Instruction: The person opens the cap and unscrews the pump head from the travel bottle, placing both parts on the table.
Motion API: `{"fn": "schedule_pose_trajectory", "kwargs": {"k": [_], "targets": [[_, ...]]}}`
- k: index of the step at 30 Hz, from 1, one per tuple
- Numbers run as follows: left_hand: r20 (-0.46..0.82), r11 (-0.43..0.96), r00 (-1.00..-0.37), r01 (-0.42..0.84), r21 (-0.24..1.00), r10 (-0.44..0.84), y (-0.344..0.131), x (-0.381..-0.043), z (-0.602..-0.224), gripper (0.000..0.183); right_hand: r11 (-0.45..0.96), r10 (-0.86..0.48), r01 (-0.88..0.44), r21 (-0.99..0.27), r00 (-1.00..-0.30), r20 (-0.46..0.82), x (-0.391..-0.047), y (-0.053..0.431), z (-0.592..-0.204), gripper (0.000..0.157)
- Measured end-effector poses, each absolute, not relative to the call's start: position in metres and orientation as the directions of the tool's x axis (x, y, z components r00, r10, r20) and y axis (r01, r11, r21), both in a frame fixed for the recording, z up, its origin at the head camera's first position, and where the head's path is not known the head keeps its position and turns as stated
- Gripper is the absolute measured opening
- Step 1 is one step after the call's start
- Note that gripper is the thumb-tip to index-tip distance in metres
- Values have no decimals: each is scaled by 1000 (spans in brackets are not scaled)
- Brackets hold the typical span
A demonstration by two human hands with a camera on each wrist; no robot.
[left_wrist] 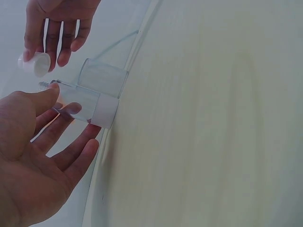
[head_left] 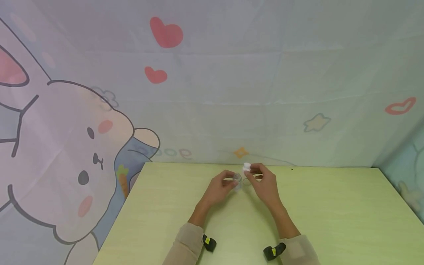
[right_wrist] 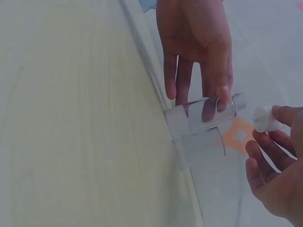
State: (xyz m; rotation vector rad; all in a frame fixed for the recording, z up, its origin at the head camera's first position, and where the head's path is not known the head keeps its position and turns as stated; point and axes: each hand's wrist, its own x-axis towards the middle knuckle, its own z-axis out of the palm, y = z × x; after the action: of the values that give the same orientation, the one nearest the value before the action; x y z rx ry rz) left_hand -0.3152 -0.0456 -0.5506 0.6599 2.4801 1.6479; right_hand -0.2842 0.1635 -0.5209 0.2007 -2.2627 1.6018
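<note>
With thumb and fingers near its top, my left hand (head_left: 216,189) holds a small clear bottle (right_wrist: 196,118). The bottle stands upright on the table, its threaded neck (right_wrist: 239,101) uncovered and a white band around its lower part. Between thumb and fingers of my right hand (head_left: 266,187) is a white cap (right_wrist: 266,119), held just above and to the right of the bottle neck, apart from it. A clear open cylinder (left_wrist: 102,78), like a small cup or overcap, stands on the table right beside the bottle, below the right hand.
The pale yellow-green table (head_left: 331,213) ends at the back against a hanging cloth (head_left: 232,73) printed with a rabbit, hearts and stars. A tiny dark speck (head_left: 292,169) lies near the back edge. Each wrist carries a black strapped camera.
</note>
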Motion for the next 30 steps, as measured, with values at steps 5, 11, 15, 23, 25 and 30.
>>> {"fn": "schedule_pose_trajectory", "kwargs": {"k": [5,11,15,23,25,30], "targets": [[157,321,-905,296,900,395,-45,-315,-550,33,345,82,-318,-883,-927,366,-285,166,-521,28],[164,307,-905,296,905,391,-44,-313,-550,33,356,89,-286,-890,-937,337,-285,169,-521,30],[165,288,-908,288,913,384,-43,-313,-550,32,354,96,-274,-895,-941,326,-285,172,-521,31],[155,324,-904,297,898,398,-44,-315,-550,32,342,107,-281,-897,-936,335,-286,174,-522,28],[148,329,-905,292,898,399,-44,-315,-549,33,343,104,-280,-897,-937,333,-286,175,-522,28],[133,336,-908,279,899,398,-45,-314,-549,33,343,96,-277,-898,-940,326,-287,178,-523,30]]}}
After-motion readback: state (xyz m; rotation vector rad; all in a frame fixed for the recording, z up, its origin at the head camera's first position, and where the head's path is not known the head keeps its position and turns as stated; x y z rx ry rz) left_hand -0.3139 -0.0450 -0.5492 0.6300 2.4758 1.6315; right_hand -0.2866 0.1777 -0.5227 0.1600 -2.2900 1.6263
